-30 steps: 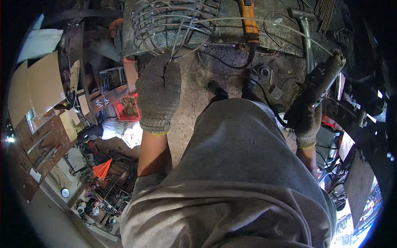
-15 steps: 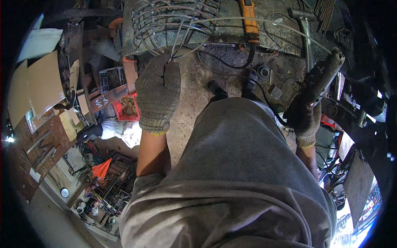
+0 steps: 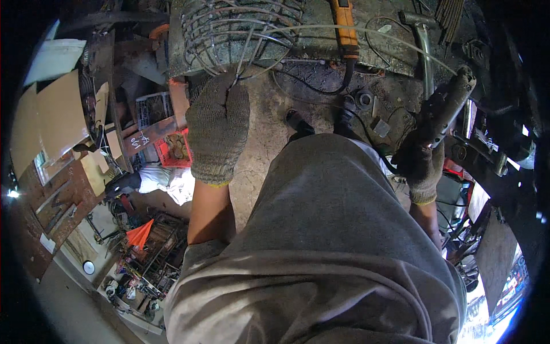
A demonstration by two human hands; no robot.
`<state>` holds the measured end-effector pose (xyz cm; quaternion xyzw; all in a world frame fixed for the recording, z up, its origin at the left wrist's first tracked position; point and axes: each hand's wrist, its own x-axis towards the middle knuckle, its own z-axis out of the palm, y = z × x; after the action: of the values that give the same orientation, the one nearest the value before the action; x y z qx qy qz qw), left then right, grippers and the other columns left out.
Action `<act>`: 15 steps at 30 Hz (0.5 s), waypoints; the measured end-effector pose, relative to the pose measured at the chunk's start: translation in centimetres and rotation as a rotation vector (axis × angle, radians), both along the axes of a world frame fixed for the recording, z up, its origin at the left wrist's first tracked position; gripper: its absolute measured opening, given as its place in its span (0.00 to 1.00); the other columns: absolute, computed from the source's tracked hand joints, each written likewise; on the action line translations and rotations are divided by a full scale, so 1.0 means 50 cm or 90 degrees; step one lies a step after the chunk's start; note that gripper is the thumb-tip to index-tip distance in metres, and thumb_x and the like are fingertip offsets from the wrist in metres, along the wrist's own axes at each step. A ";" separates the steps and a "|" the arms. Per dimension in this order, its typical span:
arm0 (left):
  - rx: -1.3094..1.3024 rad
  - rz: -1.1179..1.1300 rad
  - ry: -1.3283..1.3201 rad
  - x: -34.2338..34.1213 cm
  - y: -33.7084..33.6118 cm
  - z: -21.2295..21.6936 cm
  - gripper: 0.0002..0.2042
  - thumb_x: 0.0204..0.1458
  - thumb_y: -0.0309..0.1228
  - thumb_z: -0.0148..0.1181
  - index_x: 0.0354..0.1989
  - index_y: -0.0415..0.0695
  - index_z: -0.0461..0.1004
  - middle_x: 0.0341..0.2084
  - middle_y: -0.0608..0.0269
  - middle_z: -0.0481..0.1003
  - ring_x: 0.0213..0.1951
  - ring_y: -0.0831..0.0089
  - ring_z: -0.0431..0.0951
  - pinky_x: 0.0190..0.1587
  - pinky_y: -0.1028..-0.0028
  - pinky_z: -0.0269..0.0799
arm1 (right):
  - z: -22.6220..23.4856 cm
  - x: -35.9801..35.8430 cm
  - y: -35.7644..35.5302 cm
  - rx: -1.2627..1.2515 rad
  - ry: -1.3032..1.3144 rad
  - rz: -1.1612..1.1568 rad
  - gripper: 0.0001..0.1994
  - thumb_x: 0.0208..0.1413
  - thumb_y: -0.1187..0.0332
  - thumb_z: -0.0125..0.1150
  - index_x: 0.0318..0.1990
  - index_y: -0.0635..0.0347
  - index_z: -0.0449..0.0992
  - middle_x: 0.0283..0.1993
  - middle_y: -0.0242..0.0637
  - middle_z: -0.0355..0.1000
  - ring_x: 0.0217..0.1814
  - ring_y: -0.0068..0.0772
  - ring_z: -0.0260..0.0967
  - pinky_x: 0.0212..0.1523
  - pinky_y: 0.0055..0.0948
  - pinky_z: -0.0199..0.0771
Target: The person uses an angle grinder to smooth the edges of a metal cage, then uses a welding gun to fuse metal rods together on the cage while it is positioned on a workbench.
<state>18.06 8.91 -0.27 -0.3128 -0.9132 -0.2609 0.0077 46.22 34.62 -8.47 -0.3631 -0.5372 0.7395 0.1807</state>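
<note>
My left hand, in a grey knitted glove, reaches to the near edge of a round wire cage on the workbench and grips its thin wires at the rim. My right hand, also gloved, is closed around a dark cylindrical power tool held upright at the right, its cable trailing down. My grey shirt fills the lower middle of the view.
The dirty metal workbench carries an orange-handled tool, a hammer and loose cables. To the left lie cardboard sheets, a red crate and scrap metal; an orange cone-shaped piece lies on the cluttered floor.
Almost nothing has moved. My left hand has stayed at the cage's edge and my right hand holds the tool in the same spot.
</note>
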 end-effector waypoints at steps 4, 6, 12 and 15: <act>0.004 0.014 -0.026 0.001 -0.001 -0.001 0.12 0.58 0.32 0.60 0.45 0.37 0.78 0.38 0.46 0.81 0.40 0.52 0.83 0.45 0.63 0.77 | 0.001 -0.002 -0.002 0.006 0.005 -0.005 0.28 0.62 0.50 0.61 0.57 0.63 0.65 0.30 0.37 0.71 0.21 0.30 0.69 0.18 0.27 0.71; -0.007 0.002 0.000 0.000 0.002 0.004 0.12 0.58 0.32 0.60 0.46 0.38 0.78 0.38 0.47 0.81 0.40 0.52 0.83 0.45 0.63 0.77 | 0.005 -0.002 -0.002 -0.020 -0.022 -0.009 0.28 0.61 0.49 0.61 0.56 0.63 0.65 0.29 0.36 0.70 0.20 0.30 0.69 0.17 0.27 0.70; -0.005 0.018 -0.028 -0.001 -0.006 -0.007 0.12 0.58 0.32 0.61 0.45 0.38 0.78 0.38 0.47 0.81 0.40 0.52 0.83 0.45 0.62 0.78 | -0.013 0.007 0.008 0.005 0.012 0.008 0.28 0.60 0.49 0.62 0.55 0.63 0.65 0.28 0.36 0.70 0.19 0.28 0.68 0.17 0.26 0.70; -0.016 0.016 -0.016 -0.002 -0.008 -0.010 0.11 0.58 0.32 0.61 0.45 0.39 0.78 0.37 0.47 0.81 0.40 0.52 0.83 0.44 0.62 0.77 | -0.004 0.003 -0.001 -0.024 0.016 -0.017 0.27 0.61 0.49 0.62 0.54 0.62 0.65 0.27 0.35 0.69 0.18 0.27 0.67 0.16 0.26 0.69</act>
<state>17.96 8.52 -0.76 -0.2983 -0.9202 -0.2533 -0.0049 46.35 34.59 -8.69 -0.3642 -0.5164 0.7514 0.1902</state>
